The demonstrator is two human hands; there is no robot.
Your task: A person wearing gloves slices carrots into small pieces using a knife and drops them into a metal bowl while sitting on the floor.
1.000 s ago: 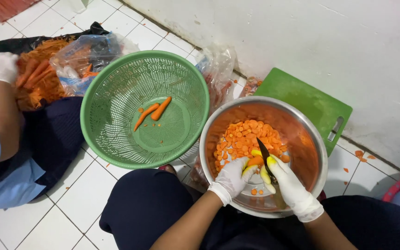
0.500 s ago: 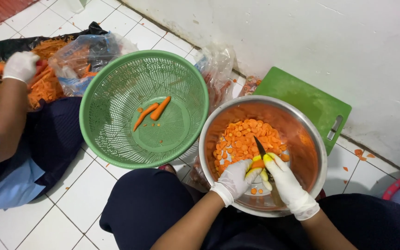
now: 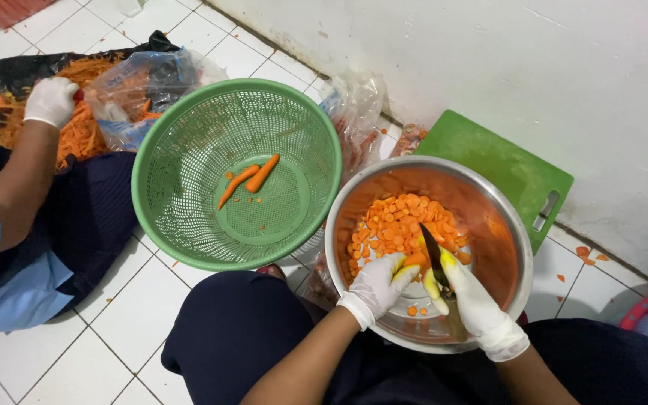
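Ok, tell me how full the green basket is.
Nearly empty: the green basket holds only two carrot pieces and a few scraps.

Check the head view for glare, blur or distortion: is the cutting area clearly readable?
Head view: even, soft light; orange reflections but no harsh glare inside the steel bowl; knife and carrot slices sharp; the wide lens bows the floor tiles near the edges.
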